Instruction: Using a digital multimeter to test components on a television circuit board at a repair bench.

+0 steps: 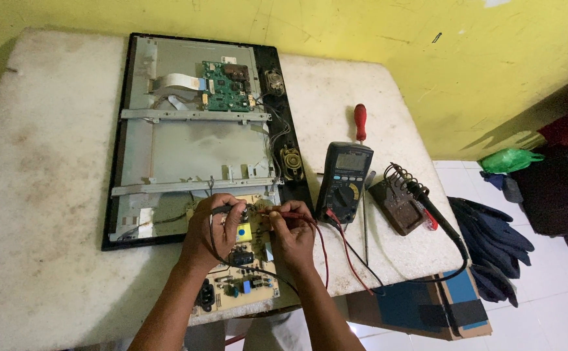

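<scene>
My left hand point(209, 229) pinches a black test probe point(222, 209) against a tan power circuit board point(242, 279) at the table's front edge. My right hand point(292, 234) holds a red test probe point(292, 214) on the same board, tip pointing left. Red and black leads point(342, 250) run from both probes to a dark multimeter point(344, 174) standing just right of my hands. The board lies at the bottom of an opened flat screen chassis point(193, 143), back side up, with a green circuit board point(227, 88) near its top.
A red-handled screwdriver point(360, 121) lies behind the multimeter. A soldering iron point(435, 218) rests in a coil stand point(401, 201) at the right table edge. A cardboard box point(427, 309) and dark cloths point(492, 240) sit on the white floor.
</scene>
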